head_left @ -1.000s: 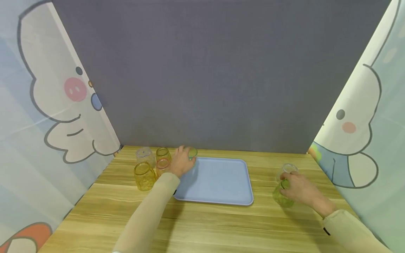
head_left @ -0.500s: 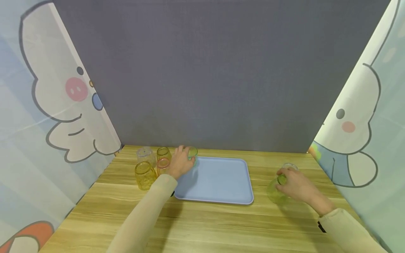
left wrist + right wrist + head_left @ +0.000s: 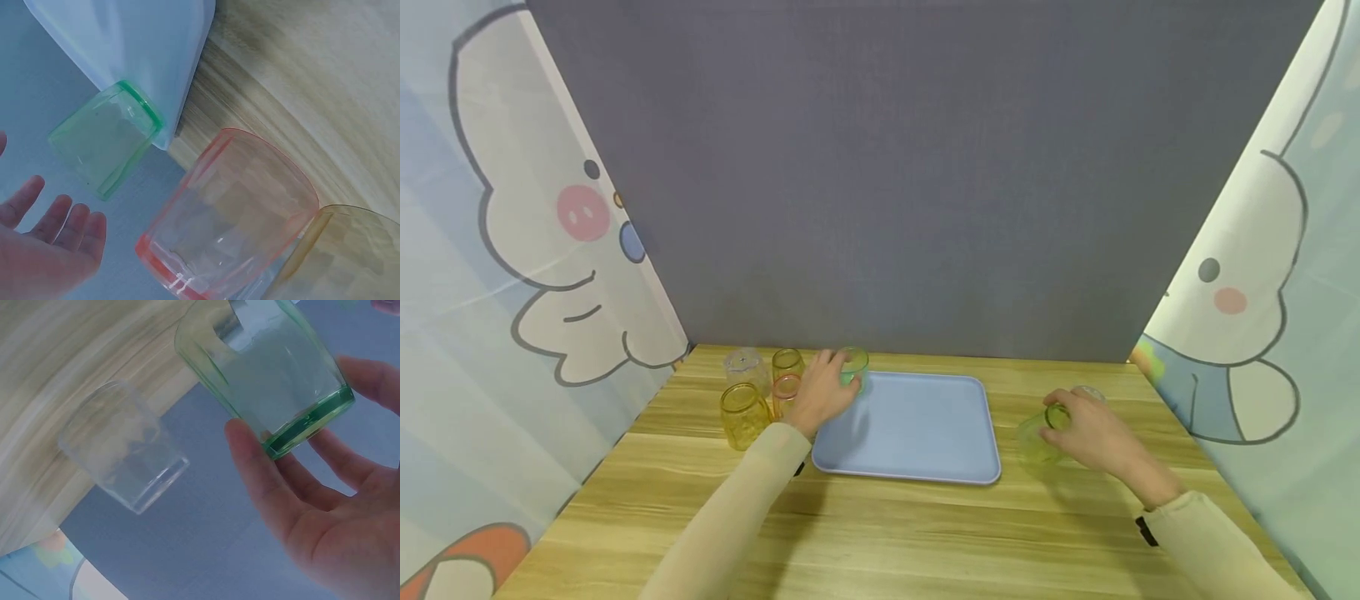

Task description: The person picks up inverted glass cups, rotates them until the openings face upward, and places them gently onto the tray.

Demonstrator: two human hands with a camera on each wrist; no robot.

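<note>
In the head view my left hand (image 3: 823,392) is beside a light green glass (image 3: 855,367) on the far left corner of the blue tray (image 3: 917,429). The left wrist view shows its fingers apart from that green glass (image 3: 106,140), whose thick base is on the tray. My right hand (image 3: 1093,437) grips a yellow-green glass (image 3: 1036,442) right of the tray. Fingers and thumb pinch the thick base of this glass (image 3: 269,369) in the right wrist view, its mouth facing away from the palm. A clear glass (image 3: 125,444) stands near it, base up.
Left of the tray stand a clear glass (image 3: 747,373), an amber glass (image 3: 787,362), a pink glass (image 3: 786,395) and a yellow glass (image 3: 745,418). A grey panel (image 3: 880,183) rises behind the wooden table (image 3: 880,533), with printed curtains (image 3: 1240,333) on both sides.
My right hand has moved left with the yellow-green glass, away from the clear glass. My left hand has drawn back slightly from the light green glass, which stays on the tray.
</note>
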